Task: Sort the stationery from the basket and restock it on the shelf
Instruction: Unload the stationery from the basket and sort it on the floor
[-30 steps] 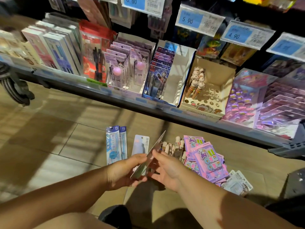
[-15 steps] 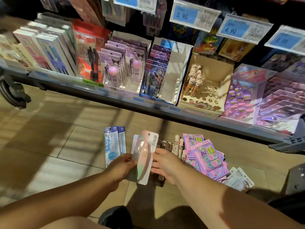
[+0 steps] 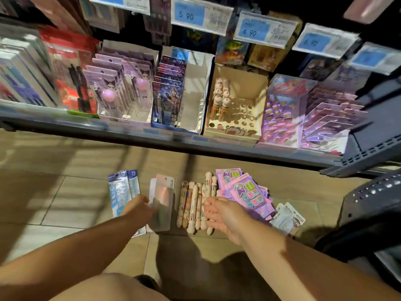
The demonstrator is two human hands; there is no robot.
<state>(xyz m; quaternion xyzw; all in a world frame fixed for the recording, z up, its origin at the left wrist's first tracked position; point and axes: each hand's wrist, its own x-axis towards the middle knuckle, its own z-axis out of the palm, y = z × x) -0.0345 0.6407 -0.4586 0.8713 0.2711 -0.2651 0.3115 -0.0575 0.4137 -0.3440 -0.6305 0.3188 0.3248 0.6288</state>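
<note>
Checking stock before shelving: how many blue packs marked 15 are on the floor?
2. One blue pack lies leftmost on the floor; the second touches its right side. Others may hide underneath.

Dim, warm shop light. Striped shadows cross the floor (image 3: 54, 192) at 9 o'clock, and a dark body shadow pools at 6. The price tags (image 3: 201, 15) from 12 to 2 glare pale. The left hand (image 3: 138, 210) is motion-blurred. The shelf (image 3: 152, 137) bows with wide-angle distortion and smears soft at 9 and 3.
</note>
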